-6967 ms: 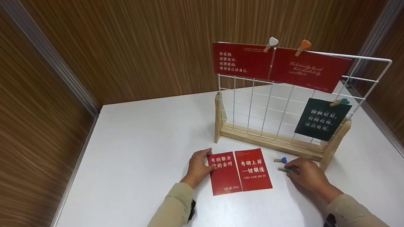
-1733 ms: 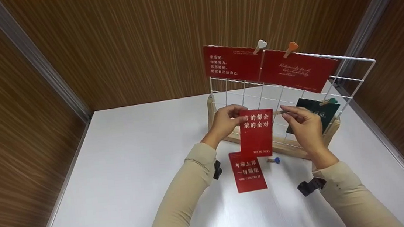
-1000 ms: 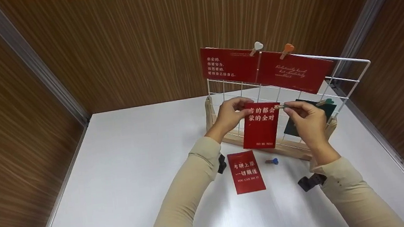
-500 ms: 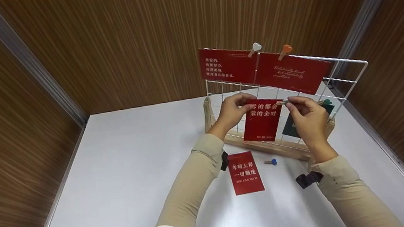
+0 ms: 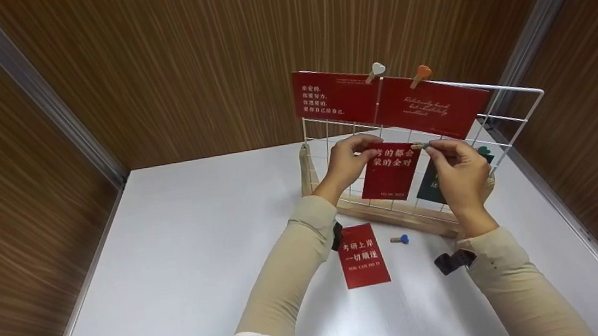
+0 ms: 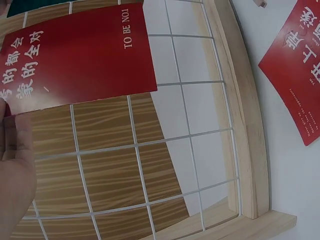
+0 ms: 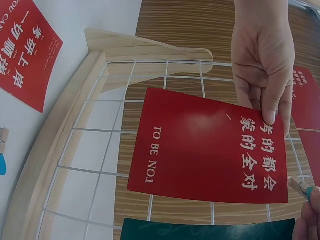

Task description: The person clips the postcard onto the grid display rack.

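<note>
My left hand [image 5: 350,162] pinches a red card [image 5: 390,175] by its upper left corner, thumb in front. The card hangs upright in front of the white wire grid [image 5: 527,119]; whether it touches the wires I cannot tell. My right hand [image 5: 464,174] holds a small wooden clothespin [image 7: 299,187] with a teal end between thumb and fingers. Its tip is at the card's upper right corner; whether it bites on card or wire is unclear. Behind the right hand, a dark green card [image 5: 429,191] hangs partly hidden.
Two red cards [image 5: 333,97] hang along the grid's top under white [image 5: 377,69] and orange [image 5: 422,72] heart clothespins. A wooden base [image 5: 391,217] carries the grid. Before it on the white table lie another red card [image 5: 365,274] and a blue-ended clothespin [image 5: 400,239].
Seven seconds ago both hands were at the table, by the cards and clothespins. The card and a clothespin have since been lifted to the grid, rising slightly over the last second.
</note>
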The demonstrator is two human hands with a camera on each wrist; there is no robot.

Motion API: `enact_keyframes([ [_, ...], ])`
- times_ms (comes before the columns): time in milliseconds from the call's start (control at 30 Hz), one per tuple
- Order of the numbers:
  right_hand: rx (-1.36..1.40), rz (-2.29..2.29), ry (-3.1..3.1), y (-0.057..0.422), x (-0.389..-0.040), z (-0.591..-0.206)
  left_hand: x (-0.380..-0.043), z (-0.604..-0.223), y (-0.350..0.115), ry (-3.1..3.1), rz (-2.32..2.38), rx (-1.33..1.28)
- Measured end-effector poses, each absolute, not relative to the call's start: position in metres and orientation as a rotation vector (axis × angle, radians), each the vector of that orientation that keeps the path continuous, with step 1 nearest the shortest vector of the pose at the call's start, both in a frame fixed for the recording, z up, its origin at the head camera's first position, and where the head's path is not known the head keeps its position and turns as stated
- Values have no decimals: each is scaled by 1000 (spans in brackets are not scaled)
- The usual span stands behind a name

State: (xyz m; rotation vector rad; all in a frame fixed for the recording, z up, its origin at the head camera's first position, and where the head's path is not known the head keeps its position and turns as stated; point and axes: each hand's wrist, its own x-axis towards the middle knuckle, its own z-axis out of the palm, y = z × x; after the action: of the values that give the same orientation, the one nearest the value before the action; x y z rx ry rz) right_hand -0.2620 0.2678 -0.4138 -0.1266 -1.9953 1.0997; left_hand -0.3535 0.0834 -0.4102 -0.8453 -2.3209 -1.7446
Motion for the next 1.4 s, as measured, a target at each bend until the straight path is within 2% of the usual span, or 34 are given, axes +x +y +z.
enact_keyframes([
  [1400,-45,1041,-1957,262,-277,-409,-346,-412,101,-2249,-1649,-744],
])
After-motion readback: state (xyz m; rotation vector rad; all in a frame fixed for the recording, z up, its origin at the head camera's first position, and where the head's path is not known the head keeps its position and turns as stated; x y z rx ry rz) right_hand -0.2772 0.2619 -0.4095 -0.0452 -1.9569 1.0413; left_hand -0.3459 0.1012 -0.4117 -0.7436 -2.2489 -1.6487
